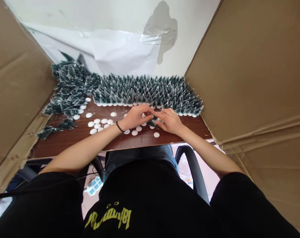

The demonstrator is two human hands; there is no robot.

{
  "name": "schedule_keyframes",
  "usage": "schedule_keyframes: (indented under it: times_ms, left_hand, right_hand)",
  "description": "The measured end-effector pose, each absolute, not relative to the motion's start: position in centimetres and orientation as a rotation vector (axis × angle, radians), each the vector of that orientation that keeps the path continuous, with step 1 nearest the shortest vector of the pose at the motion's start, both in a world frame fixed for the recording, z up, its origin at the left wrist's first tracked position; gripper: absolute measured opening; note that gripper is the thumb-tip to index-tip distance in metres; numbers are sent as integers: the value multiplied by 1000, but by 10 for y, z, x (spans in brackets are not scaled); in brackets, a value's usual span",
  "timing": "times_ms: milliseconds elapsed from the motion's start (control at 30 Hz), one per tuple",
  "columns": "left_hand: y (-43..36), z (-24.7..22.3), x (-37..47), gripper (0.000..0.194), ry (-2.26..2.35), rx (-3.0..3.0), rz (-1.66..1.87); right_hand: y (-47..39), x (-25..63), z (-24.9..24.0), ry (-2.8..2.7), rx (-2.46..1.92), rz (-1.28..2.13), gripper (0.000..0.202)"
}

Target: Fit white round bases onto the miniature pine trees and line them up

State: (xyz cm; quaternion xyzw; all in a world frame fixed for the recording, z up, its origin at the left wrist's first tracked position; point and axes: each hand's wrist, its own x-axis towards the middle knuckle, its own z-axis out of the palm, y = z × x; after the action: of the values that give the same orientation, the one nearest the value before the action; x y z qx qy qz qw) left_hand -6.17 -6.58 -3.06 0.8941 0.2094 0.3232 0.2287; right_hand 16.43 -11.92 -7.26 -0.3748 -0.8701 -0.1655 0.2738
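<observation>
My left hand [137,116] and my right hand [170,121] meet over the brown table. Between their fingertips is a small dark green tree [153,123], partly hidden by the fingers. Both hands have their fingers pinched around it. Several white discs [134,133] lie flat under and beside my hands. Just beyond them stand close rows of small snow-tipped trees [145,89] on white bases. A black band circles my left wrist.
A heap of loose trees [72,77] lies at the back left, with a few more [48,131] near the left edge. White discs [97,126] are scattered left of centre. Brown sheeting [258,66] walls both sides; a white wall [110,16] stands behind.
</observation>
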Motion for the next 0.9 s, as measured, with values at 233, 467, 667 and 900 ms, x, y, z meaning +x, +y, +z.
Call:
schedule_keyframes:
  times_ms: [233,467,667,900]
  left_hand:
    - [-71,-40,-58,25,449,2364,872]
    - [-71,-45,-60,41,381,2408,780]
    - [-66,-45,-64,36,384,2644,726]
    - [-68,-46,-57,35,367,2656,755]
  right_hand:
    - [-119,165,-72,-2313,-956,-471,30]
    - [-117,167,-75,-2300,-931,-374,32]
    - [-119,192,-70,-1837,-1044,-161,41]
    - [-128,158,-55,-1465,-1010,53,45]
